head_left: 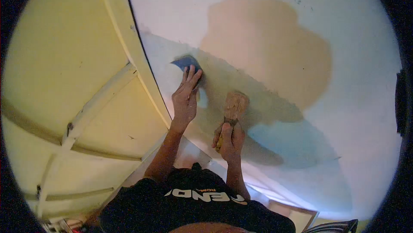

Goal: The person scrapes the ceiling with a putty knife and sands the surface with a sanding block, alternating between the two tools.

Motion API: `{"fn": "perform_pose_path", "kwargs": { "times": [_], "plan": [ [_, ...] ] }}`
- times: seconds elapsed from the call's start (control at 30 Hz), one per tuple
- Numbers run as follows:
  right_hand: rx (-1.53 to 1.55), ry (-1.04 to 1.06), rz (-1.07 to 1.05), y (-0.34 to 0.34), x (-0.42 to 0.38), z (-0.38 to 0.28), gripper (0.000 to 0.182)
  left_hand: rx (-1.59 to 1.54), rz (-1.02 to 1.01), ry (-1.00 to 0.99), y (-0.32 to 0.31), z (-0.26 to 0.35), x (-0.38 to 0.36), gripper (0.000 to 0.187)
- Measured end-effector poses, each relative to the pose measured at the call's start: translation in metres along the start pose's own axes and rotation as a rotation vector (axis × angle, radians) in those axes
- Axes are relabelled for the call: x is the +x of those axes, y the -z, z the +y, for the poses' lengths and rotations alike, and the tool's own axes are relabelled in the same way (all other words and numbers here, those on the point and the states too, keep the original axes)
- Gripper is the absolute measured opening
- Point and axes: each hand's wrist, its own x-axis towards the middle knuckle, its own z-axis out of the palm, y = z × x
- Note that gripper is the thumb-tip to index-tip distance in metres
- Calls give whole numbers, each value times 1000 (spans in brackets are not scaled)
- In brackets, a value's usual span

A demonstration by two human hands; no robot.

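Note:
My left hand (185,99) reaches up to the pale surface, its fingers pressed on a dark blue scraper (186,61) that looks thin and has a pointed left corner. The scraper lies against the surface, or very near it. Lower and to the right, my right hand (230,141) is wrapped round the yellowish handle of a putty knife (236,105). Its broad blade points upward and is coated in brownish material. Around both tools, a greyish damp-looking patch (258,89) spreads over the white surface (357,39).
A large tan patch (262,39) marks the upper middle of the surface. Left of a dark edge line runs yellow panelling (60,48) with wooden battens (99,86). Dark curved items (335,225) stand at the lower right, and small objects (64,225) lie at the lower left.

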Motion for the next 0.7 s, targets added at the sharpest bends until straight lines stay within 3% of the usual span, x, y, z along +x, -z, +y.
{"fn": "perform_pose_path", "kwargs": {
  "times": [0.1, 0.3, 0.7],
  "plan": [
    [-65, 96, 113, -18, 8, 3, 32, -72, -92, 101, 14, -9, -7, 44],
    [-133, 197, 279, -53, 33, -22, 34, -184, -223, 101, 39, -42, -14, 46],
    [-85, 107, 437, -69, 25, -55, 35, -228, -311, 135, 39, -40, -12, 44]
  ]
}}
